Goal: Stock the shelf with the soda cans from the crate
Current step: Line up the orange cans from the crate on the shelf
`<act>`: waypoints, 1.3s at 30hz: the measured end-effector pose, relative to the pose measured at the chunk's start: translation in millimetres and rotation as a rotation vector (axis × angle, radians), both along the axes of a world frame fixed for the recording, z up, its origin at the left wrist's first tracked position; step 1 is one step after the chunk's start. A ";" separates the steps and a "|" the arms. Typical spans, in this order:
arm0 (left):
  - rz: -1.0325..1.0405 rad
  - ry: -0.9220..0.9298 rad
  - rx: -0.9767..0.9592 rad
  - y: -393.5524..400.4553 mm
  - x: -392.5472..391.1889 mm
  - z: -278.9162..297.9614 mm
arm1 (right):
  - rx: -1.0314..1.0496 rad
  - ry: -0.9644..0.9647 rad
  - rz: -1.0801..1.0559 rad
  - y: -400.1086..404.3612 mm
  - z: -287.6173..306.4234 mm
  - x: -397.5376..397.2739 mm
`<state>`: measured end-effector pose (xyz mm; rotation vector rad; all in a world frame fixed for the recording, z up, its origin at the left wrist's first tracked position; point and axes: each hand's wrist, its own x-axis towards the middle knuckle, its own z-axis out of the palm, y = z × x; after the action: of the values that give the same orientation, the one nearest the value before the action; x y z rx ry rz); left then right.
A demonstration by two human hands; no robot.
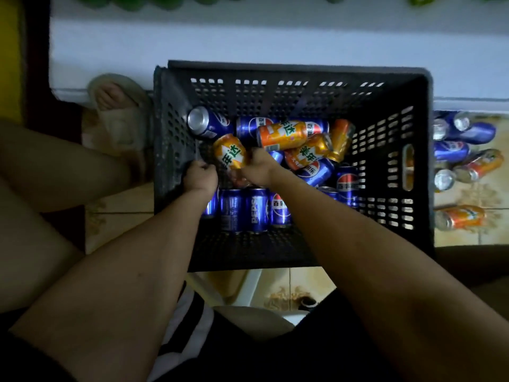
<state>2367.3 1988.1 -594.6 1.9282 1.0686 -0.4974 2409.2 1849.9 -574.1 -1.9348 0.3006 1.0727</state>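
Fingers of the right hand (260, 168) are curled round an orange can (230, 155), which is held tilted above the other cans inside the black crate (391, 166). Fingers of the left hand (200, 179) are bent inward close beside the same can, near the crate's left wall; whether anything is gripped there cannot be told, since the hand is seen from behind in dim light, though a reddish shape just below it may be another can.

Beneath both hands a row of blue cans (249, 212) is laid side by side along the crate's near wall, and further in, orange and blue cans are heaped loosely at odd angles. One blue can (205, 123) is lying with its silver top turned toward the left wall.

Each can is judged stiff, smooth and fairly heavy if full, so slipping is likely where only the ends are pinched. A wrap round the middle of the cylinder is the sounder hold, and cans on top of the heap are best taken first so that nothing rolls.

Beyond the crate's right wall, more cans (462, 150) are strewn on the tiled floor (468, 194). A pale shelf edge (248, 37) is seen past the crate, and a slippered foot (118, 111) beside its left corner.
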 end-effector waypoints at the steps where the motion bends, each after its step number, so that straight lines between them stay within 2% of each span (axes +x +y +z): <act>1: -0.020 -0.024 -0.003 -0.5 1.2 4.7 | 0.077 0.041 -0.085 -7.3 10.6 -5.0; 4: -0.043 -0.100 -0.020 -6.3 0.2 26.9 | 0.283 0.148 -0.260 -31.7 37.9 -27.8; 9: -0.051 -0.233 -0.042 -13.3 -3.5 57.8 | 0.505 0.261 -0.400 -49.3 63.8 -50.5; 13: -0.127 -0.353 -0.031 -16.9 9.5 96.8 | 0.615 0.207 -0.438 -45.5 90.0 -45.6; 17: -0.290 -0.478 0.047 -12.1 32.3 152.7 | 0.684 0.120 -0.423 -40.0 127.4 -27.4; 23: -0.478 -0.784 0.383 19.8 81.6 254.6 | 0.661 -0.093 -0.332 -39.4 209.6 0.8; 27: -0.626 -0.984 0.669 29.7 109.8 322.1 | 0.588 -0.314 -0.278 -36.7 270.7 21.2; 32: -0.683 -1.212 0.913 47.7 145.0 396.9 | 0.512 -0.551 -0.219 -34.5 341.4 46.4; 35: -0.682 -1.154 0.966 62.2 169.7 420.0 | 0.503 -0.671 -0.204 -33.8 375.9 60.1; 39: -0.760 -0.860 0.861 83.1 198.0 426.4 | 0.452 -0.789 -0.214 -30.9 408.7 78.9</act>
<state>2565.3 2071.2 -168.2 2.8612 -0.1063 0.5100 2488.2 1819.0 -165.4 -1.7055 -0.1647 0.1601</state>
